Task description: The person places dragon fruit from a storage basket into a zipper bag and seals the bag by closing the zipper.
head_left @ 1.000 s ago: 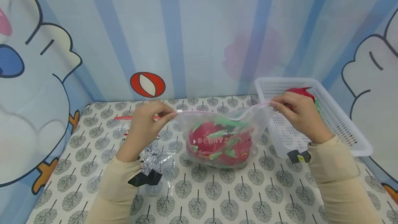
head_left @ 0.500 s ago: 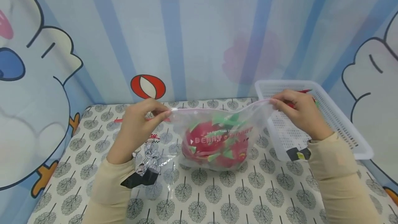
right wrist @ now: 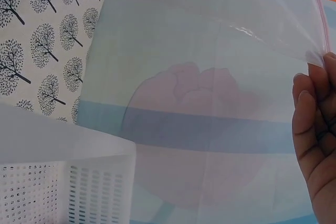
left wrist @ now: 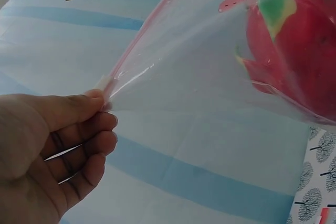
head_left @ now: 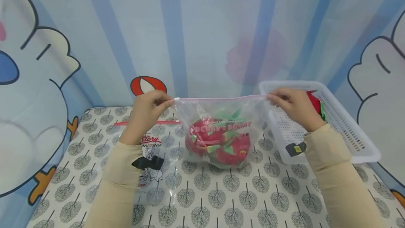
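Observation:
A clear zip bag [head_left: 226, 112] with a pink top edge and pink lettering hangs stretched between both hands. Inside it lie red dragon fruits [head_left: 205, 140] with green tips, one of them large in the left wrist view [left wrist: 299, 56]. My left hand [head_left: 148, 112] pinches the top left corner, thumb and finger at the white slider [left wrist: 105, 85]. With thumb and fingers, my right hand [head_left: 294, 106] pinches the top right corner. The bag's top edge runs straight and taut from one hand to the other.
A white perforated basket [head_left: 345, 129] stands at the right, with another red dragon fruit [head_left: 314, 103] in it. A second clear bag [head_left: 161, 164] with a red zip strip lies flat at the left on the tree-patterned cloth [head_left: 218, 192]. A printed curtain [head_left: 209, 38] hangs behind.
Both hands have raised the bag's top edge, and the right hand has moved a little left. The edge sagged before and is now straight; the fruits inside have shifted.

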### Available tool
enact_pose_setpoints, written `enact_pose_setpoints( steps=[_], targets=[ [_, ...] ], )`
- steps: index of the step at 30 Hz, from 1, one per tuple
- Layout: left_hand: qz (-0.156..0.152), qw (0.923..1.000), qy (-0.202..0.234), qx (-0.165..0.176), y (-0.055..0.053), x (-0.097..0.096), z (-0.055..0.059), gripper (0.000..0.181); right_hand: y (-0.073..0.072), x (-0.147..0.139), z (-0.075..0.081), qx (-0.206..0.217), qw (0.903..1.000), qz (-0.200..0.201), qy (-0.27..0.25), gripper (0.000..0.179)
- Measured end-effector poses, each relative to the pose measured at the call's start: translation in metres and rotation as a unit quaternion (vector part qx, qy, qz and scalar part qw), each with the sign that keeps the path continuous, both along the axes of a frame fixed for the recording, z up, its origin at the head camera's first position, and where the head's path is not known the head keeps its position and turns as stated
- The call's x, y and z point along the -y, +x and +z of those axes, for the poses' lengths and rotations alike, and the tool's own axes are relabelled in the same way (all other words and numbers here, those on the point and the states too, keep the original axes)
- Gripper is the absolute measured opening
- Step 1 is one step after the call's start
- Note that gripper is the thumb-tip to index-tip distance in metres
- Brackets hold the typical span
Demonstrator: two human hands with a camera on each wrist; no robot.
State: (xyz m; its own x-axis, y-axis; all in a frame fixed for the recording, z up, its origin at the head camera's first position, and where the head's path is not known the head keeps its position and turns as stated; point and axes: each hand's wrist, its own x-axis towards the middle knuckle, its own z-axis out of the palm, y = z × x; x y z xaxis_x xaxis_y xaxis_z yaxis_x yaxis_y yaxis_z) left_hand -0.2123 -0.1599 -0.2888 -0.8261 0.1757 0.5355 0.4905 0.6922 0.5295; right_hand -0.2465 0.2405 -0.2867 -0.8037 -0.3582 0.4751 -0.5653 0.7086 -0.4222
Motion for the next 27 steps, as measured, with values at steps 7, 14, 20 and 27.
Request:
enact_pose_setpoints(
  steps=[7,14,20,27],
  targets=[
    [0.018,0.999,0.007,0.04,-0.021,0.003,-0.002,0.013,-0.019,0.006,0.005,0.068,0.9976,-0.016,0.003,0.025],
    [0.033,0.9965,0.015,0.075,-0.041,0.001,-0.003,0.017,-0.037,0.009,0.005,0.082,0.9962,-0.032,-0.003,0.028],
    [0.043,0.996,0.017,0.076,-0.056,0.0,-0.008,0.017,-0.051,0.013,0.004,0.093,0.9944,-0.049,0.004,0.029],
    [0.06,0.9948,0.014,0.081,-0.074,-0.004,-0.016,0.018,-0.066,0.019,0.0,0.083,0.9946,-0.061,0.011,0.029]
  ],
)
